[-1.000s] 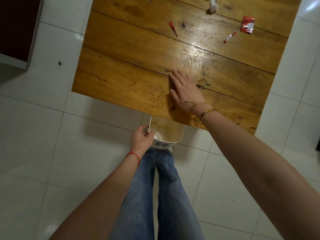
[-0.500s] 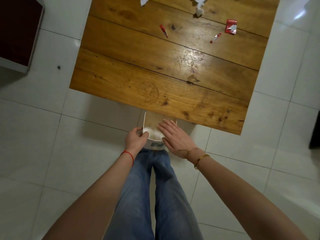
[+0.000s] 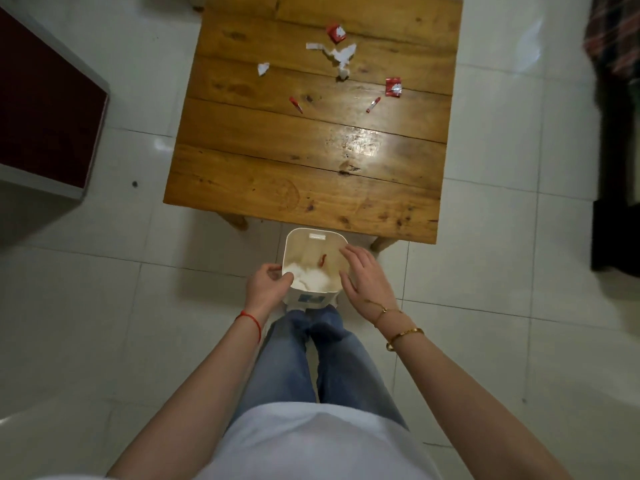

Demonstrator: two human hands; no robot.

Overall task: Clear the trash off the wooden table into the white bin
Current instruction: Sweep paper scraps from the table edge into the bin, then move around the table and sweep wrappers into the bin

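The white bin stands on the floor just in front of the wooden table, with white paper and a red scrap inside. My left hand grips its left rim. My right hand hovers over the right rim, fingers spread and holding nothing. On the table's far half lie two red wrappers, two small red strips, and torn white paper.
A dark red cabinet stands on the left. Dark furniture lines the right edge. White tiled floor surrounds the table. My legs in blue jeans are right behind the bin.
My right hand left the table's near edge and came down over the bin. The view pulled back, showing the whole table and the bin out from under it.
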